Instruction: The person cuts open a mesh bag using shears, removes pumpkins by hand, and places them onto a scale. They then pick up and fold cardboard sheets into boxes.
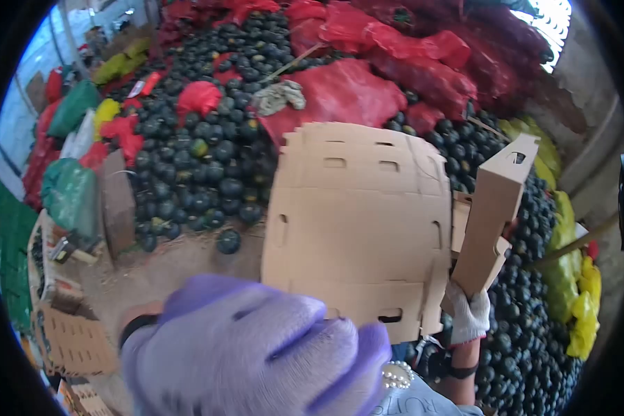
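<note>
My left hand [249, 353], in a purple-and-white glove, is raised large and close at the bottom of the view. Its fingers are curled together, and I cannot tell what, if anything, is in them. It overlaps the lower left corner of a flat cardboard sheet [357, 236] with hand-hole slots and creased flaps. At the right, my right hand [470, 315], in a white knit glove, grips the lower end of a folded cardboard box piece [489, 208], which stands upright beside the sheet.
A large heap of dark green round squashes [208, 156] spreads behind and to the right. Red mesh sacks [347, 90] lie on it. Yellow sacks [568, 249] line the right side. Slotted cardboard [76, 340] and green sacks [69, 194] stand at left, beside bare floor [180, 267].
</note>
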Demonstrator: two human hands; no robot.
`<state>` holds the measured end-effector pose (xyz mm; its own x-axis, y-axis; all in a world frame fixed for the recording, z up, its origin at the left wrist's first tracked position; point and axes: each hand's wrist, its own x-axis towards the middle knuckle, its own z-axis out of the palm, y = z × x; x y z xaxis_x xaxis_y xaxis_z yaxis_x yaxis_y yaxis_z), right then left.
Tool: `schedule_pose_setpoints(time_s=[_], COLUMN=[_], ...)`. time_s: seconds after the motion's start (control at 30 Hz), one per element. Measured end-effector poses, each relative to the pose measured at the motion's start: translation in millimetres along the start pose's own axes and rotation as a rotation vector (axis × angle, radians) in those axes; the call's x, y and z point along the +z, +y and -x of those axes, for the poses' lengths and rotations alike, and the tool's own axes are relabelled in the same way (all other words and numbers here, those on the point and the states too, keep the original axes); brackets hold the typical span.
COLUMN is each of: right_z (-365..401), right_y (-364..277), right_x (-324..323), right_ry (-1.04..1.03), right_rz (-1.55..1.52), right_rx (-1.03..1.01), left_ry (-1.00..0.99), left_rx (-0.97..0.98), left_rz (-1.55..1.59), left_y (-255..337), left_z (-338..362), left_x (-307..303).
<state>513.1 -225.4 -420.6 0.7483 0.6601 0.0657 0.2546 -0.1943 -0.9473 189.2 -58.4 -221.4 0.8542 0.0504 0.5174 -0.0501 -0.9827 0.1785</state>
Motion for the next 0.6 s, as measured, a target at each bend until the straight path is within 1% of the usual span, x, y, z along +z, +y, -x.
schedule_pose_setpoints(time_s=[0.03, 0.07, 0.13, 0.17, 0.23, 0.27, 0.3, 0.37, 0.4, 0.43, 0.5, 0.57, 0.6], right_z=[-6, -8, -7, -6, -4, -5, -6, -17, -19, -18, -16, 16, 23], right_y=[9, 5, -14, -16, -10, -6, -2, 19, 2, 8, 23, 10, -18], right_x=[-6, -9, -20, -28, -49, -57, -67, -70, -53, -43, -19, 2, 17], right_ry=[0.087, 0.089, 0.054, 0.026, 0.021, 0.071, 0.134, 0.469, 0.684, 0.695, 0.429, -0.066, -0.453], right_rz=[0.06, 0.062, 0.26, 0.359, 0.179, 0.19, 0.078, -0.345, -0.389, -0.394, -0.308, 0.673, 0.774], right_rx=[-0.034, -0.004, 0.041, 0.069, 0.129, 0.007, 0.053, -0.065, -0.097, -0.086, -0.264, -0.49, -0.414], left_ry=[0.072, 0.02, 0.001, -0.14, -0.264, -0.258, -0.213, -0.067, 0.034, 0.15, 0.4, 0.541, 0.536], left_rx=[-0.06, 0.043, 0.198, 0.103, 0.019, 0.012, -0.003, -0.072, -0.133, -0.226, -0.486, -0.75, -0.86], left_rz=[-0.118, -0.319, -0.472, -0.494, -0.486, -0.503, -0.5, -0.411, -0.324, -0.207, 0.105, 0.446, 0.625], left_y=[9, 8, 16, 26, 23, 23, 17, 6, -4, -18, -50, -91, -113], left_z=[-7, -15, -26, -25, -22, -22, -13, 4, 15, 26, 55, 72, 81], left_x=[-1, -10, -25, -30, -21, -22, -20, -14, -8, 4, 39, 86, 114])
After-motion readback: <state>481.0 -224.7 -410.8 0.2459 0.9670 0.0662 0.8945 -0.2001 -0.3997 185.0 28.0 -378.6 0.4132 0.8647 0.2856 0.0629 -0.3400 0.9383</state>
